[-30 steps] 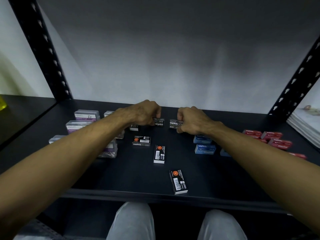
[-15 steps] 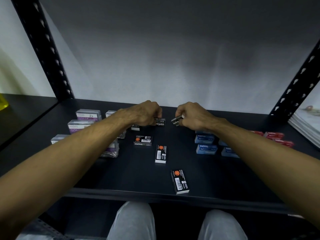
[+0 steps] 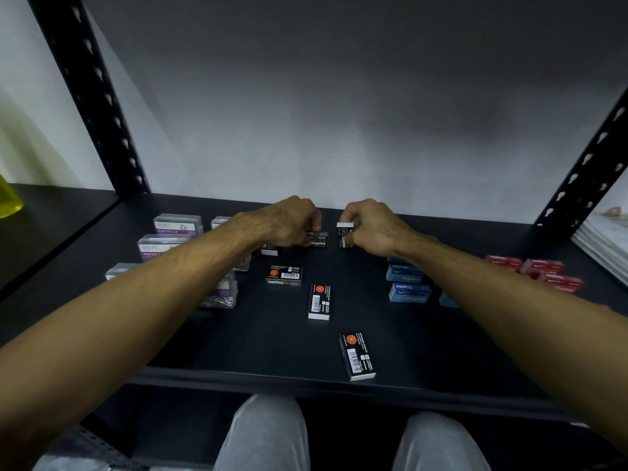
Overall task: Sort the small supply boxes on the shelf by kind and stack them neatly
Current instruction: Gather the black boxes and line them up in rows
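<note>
Small supply boxes lie spread on a dark shelf (image 3: 258, 348). My left hand (image 3: 289, 220) grips a black staples box (image 3: 317, 240) resting at the back middle. Just right of it, my right hand (image 3: 372, 222) holds a second black staples box (image 3: 345, 234) lifted and turned on end. Three more black staples boxes lie in front: one (image 3: 284, 275), one (image 3: 319, 301) and one (image 3: 356, 355) near the front edge. Purple-labelled clear paper clip boxes (image 3: 176, 225) sit at left, blue boxes (image 3: 409, 292) at right of centre, red boxes (image 3: 543, 268) at far right.
Black perforated shelf posts stand at back left (image 3: 91, 96) and back right (image 3: 584, 171). A grey wall closes the back. A stack of white paper (image 3: 608, 236) lies beyond the right post, a yellow object (image 3: 6, 198) at far left. My knees show below the shelf's front edge.
My right hand has lifted its black staples box off the shelf and turned it from lying flat to standing on end. My left hand stays on its box.
</note>
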`<state>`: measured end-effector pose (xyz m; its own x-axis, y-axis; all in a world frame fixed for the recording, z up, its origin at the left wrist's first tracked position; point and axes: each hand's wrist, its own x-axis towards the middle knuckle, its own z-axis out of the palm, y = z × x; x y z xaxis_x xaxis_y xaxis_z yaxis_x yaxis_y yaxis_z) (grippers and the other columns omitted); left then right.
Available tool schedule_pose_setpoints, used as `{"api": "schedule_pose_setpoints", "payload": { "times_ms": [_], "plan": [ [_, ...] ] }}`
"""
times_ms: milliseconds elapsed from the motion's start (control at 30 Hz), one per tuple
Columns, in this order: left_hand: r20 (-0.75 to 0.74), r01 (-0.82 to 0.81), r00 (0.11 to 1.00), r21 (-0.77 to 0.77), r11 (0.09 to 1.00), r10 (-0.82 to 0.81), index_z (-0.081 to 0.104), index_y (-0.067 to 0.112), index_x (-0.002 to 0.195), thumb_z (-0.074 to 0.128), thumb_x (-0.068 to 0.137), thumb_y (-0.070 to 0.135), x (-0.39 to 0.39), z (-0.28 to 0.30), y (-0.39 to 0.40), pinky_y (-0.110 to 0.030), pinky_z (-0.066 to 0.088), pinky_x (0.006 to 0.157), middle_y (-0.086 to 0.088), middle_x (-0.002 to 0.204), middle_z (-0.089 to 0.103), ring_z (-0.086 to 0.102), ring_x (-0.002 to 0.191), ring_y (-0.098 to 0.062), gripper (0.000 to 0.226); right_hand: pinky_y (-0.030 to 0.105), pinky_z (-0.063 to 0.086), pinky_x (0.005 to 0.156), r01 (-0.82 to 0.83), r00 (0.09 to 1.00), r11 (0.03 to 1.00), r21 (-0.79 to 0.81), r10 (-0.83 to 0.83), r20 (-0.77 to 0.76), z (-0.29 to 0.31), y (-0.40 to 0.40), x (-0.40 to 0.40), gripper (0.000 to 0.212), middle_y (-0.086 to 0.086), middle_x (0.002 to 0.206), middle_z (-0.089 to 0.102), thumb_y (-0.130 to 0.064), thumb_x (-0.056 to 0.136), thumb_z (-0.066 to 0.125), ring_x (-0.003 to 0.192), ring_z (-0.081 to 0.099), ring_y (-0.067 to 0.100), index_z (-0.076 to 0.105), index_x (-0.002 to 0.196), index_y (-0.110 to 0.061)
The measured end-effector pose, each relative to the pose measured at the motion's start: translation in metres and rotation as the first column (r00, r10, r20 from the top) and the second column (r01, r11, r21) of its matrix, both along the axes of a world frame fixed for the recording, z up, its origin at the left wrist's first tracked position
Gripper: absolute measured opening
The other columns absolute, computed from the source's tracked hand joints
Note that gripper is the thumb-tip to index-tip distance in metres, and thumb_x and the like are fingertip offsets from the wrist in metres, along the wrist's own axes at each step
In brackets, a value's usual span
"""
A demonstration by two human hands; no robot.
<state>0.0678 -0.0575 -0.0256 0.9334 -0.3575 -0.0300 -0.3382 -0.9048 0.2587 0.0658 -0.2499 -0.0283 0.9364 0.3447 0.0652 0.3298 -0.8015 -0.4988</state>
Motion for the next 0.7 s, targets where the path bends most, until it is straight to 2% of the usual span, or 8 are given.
{"api": "schedule_pose_setpoints", "payload": {
  "times_ms": [100, 200, 300, 367, 600, 700],
  "plan": [
    [0.001, -0.003, 1.0, -0.005, 1.0, 0.003, 0.068, 0.019, 0.101, 0.076, 0.082, 0.015, 0.002, 0.001, 0.002, -0.029, 0.05, 0.08, 0.001, 0.1, 0.068, 0.064, 0.094, -0.019, 0.021, 0.019, 0.036, 0.053, -0.019, 1.0, 1.0, -0.025, 0.02, 0.02, 0.004, -0.001, 0.0, 0.026, -0.007, 0.075, 0.058, -0.002, 0.079, 0.072, 0.067, 0.055, 0.007, 0.069, 0.1, -0.017],
    [-0.004, -0.011, 1.0, -0.005, 1.0, 0.011, 0.068, 0.018, 0.101, 0.076, 0.083, 0.015, 0.004, 0.002, 0.003, -0.026, 0.046, 0.077, 0.004, 0.098, 0.066, 0.064, 0.094, -0.018, 0.02, 0.02, 0.037, 0.057, -0.061, 0.997, 0.988, -0.144, 0.067, 0.037, 0.005, -0.002, 0.002, 0.031, -0.01, 0.083, 0.057, -0.005, 0.079, 0.071, 0.074, 0.055, 0.009, 0.069, 0.106, -0.019],
    [-0.008, -0.012, 1.0, 0.0, 1.0, 0.012, 0.068, 0.018, 0.102, 0.075, 0.083, 0.015, 0.005, 0.001, 0.003, -0.025, 0.045, 0.076, 0.005, 0.096, 0.065, 0.063, 0.092, -0.016, 0.021, 0.028, 0.05, 0.078, -0.085, 0.996, 0.971, -0.222, 0.091, 0.014, 0.0, -0.002, 0.005, 0.045, -0.002, 0.106, 0.06, -0.003, 0.083, 0.068, 0.096, 0.059, 0.018, 0.062, 0.125, -0.018],
    [-0.009, -0.01, 1.0, 0.004, 1.0, 0.01, 0.068, 0.019, 0.101, 0.075, 0.083, 0.014, 0.006, 0.0, 0.003, -0.024, 0.042, 0.074, 0.006, 0.094, 0.064, 0.062, 0.09, -0.015, 0.02, 0.033, 0.052, 0.086, -0.09, 0.995, 0.966, -0.242, 0.095, 0.009, -0.004, -0.001, 0.007, 0.054, 0.002, 0.113, 0.06, 0.0, 0.084, 0.065, 0.1, 0.059, 0.02, 0.055, 0.134, -0.017],
    [-0.008, -0.007, 1.0, 0.006, 1.0, 0.007, 0.063, 0.027, 0.092, 0.076, 0.082, 0.015, 0.009, -0.001, 0.002, -0.024, 0.043, 0.075, 0.007, 0.091, 0.064, 0.062, 0.088, -0.015, 0.02, 0.036, 0.054, 0.084, -0.114, 0.991, 0.965, -0.238, 0.127, 0.04, -0.004, 0.003, 0.01, 0.054, 0.004, 0.109, 0.061, 0.005, 0.083, 0.063, 0.096, 0.06, 0.021, 0.055, 0.133, -0.015],
    [-0.005, -0.012, 1.0, 0.007, 1.0, 0.012, 0.065, 0.025, 0.096, 0.076, 0.083, 0.016, 0.009, -0.001, 0.001, -0.024, 0.042, 0.074, 0.006, 0.094, 0.064, 0.062, 0.089, -0.015, 0.019, 0.036, 0.054, 0.084, -0.113, 0.99, 0.965, -0.235, 0.13, 0.058, -0.006, 0.003, 0.011, 0.054, 0.004, 0.109, 0.061, 0.006, 0.083, 0.062, 0.096, 0.06, 0.021, 0.056, 0.132, -0.016]
  ]
}}
